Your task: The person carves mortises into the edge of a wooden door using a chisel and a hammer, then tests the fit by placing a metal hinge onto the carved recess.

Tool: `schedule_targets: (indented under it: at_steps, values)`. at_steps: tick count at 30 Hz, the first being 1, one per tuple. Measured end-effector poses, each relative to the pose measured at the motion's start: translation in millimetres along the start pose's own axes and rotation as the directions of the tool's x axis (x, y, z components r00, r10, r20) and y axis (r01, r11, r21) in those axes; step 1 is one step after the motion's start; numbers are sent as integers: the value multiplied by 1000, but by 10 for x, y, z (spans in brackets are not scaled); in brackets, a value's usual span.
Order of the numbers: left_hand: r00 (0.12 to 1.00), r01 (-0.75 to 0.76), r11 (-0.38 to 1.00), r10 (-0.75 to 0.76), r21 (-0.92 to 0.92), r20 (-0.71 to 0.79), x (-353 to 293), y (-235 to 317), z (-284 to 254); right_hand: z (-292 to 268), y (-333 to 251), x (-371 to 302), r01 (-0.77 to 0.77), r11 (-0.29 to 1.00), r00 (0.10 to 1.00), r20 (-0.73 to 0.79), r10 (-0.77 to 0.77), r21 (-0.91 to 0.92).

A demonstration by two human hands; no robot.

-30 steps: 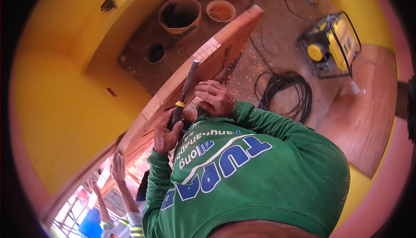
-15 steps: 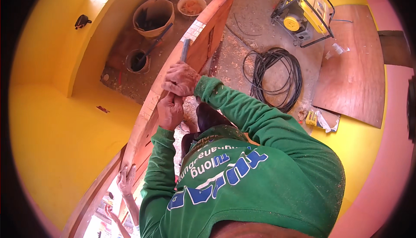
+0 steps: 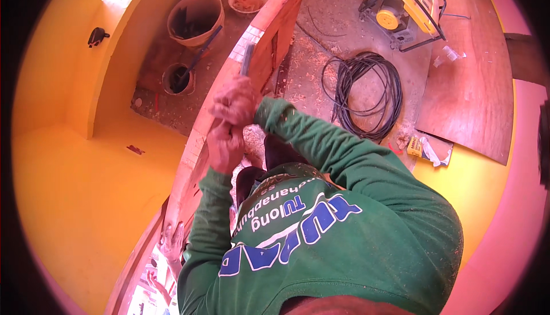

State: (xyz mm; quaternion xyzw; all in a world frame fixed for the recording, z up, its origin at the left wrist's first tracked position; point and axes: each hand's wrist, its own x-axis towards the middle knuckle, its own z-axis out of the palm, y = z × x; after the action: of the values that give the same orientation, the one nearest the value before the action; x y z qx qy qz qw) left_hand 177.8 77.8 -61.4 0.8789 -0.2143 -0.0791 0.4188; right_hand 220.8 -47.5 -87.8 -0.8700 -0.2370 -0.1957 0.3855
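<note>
A long wooden door or panel point(image 3: 279, 31) stands on edge, running from far middle to near left. My right hand point(image 3: 236, 100) is closed round a narrow grey tool point(image 3: 247, 60), whose far end lies along the panel's upper edge beside a pale, lined patch point(image 3: 245, 40). Its exact kind cannot be made out. Just nearer, my left hand point(image 3: 224, 146) is closed against the right one, at the same edge; whatever it grips is hidden by the fingers. Both arms wear green sleeves. Farther down the panel, another person's hand point(image 3: 172, 240) touches the edge.
Left of the panel stand a large bucket point(image 3: 197, 40), a smaller bucket point(image 3: 177, 87) and a bowl of shavings point(image 3: 248, 6). To the right are coiled black cable point(image 3: 395, 94), a yellow generator point(image 3: 418, 2) and a plywood sheet point(image 3: 472, 80). Yellow walls point(image 3: 114, 183) border the space.
The view has shifted slightly. The tool and my hands have slid a little farther along the panel's edge, and the tool's tip now overlaps the pale patch. The other person's hand remains by the panel.
</note>
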Motion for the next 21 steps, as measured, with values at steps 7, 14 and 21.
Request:
schedule_targets:
  at_steps: [7,14,21]
  values:
    - [991,133,989,-131,-61,41,88,-158,79,-48,-136,218,44,998,992,-119,-49,-49]
    - [987,160,962,-161,-221,14,304,141,-196,-47,156,310,74,993,996,52,-70,-90]
    - [988,156,962,-152,-225,37,207,81,-319,-176,17,475,-131,990,991,43,128,61]
